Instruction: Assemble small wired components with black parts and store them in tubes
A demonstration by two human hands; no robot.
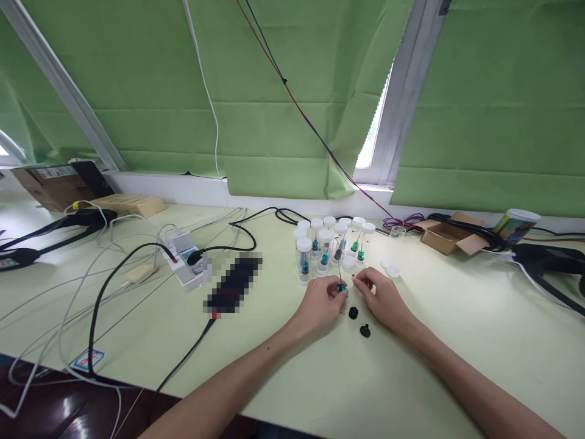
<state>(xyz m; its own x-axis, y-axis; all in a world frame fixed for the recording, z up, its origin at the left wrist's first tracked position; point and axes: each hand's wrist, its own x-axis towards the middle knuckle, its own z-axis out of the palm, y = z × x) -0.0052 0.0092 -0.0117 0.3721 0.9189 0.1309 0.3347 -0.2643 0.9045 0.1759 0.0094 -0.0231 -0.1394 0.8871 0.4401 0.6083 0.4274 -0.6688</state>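
Observation:
My left hand (320, 303) is closed in a pinch on a small blue part (342, 288), from which a thin dark rod sticks up. Close by on the right, my right hand (380, 294) has its fingertips pressed together around something tiny and dark that I cannot make out. On the table between my wrists lie a small black cylinder (353, 313) and a flat black disc-like piece (365, 330). Just beyond my hands stands a group of several clear vials (304, 268) with white caps, holding blue, green or dark parts on thin rods.
White caps (390, 268) lie right of the vials. A power strip (185, 265), a pixelated dark object (234, 283) and many cables spread over the left. An open cardboard box (445, 239), a canister (516, 225) and black gear (548, 262) sit at the right.

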